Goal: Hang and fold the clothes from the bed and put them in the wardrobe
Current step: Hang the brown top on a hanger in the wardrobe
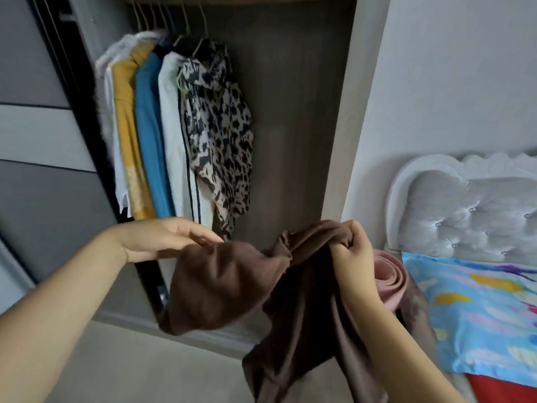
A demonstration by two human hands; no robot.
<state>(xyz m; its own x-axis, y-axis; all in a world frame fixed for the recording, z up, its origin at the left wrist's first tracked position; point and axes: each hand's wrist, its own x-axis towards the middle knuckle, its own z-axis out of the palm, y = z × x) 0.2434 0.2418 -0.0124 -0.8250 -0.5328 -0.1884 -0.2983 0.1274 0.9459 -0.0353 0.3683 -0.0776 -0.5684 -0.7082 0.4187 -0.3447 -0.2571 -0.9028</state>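
A brown garment (229, 286) hangs between my two hands in front of the open wardrobe (290, 112). My right hand (353, 251) grips a bunched part of it in a fist, and the cloth trails down toward the floor. My left hand (165, 238) holds the other end with its fingertips, fingers nearly straight. On the wardrobe rail hang several clothes: a leopard-print blouse (220, 135), a white top (174, 135), a blue one (149, 135) and a yellow one (125, 117). The bed (476, 301) lies to the right.
A sliding grey wardrobe door (37, 170) stands at the left. A rolled pink cloth (389, 274) lies at the bed's corner beside a blue patterned pillow (479, 315). A padded grey headboard (465, 213) backs the bed. The wardrobe's right half holds no hangers. Pale floor lies below.
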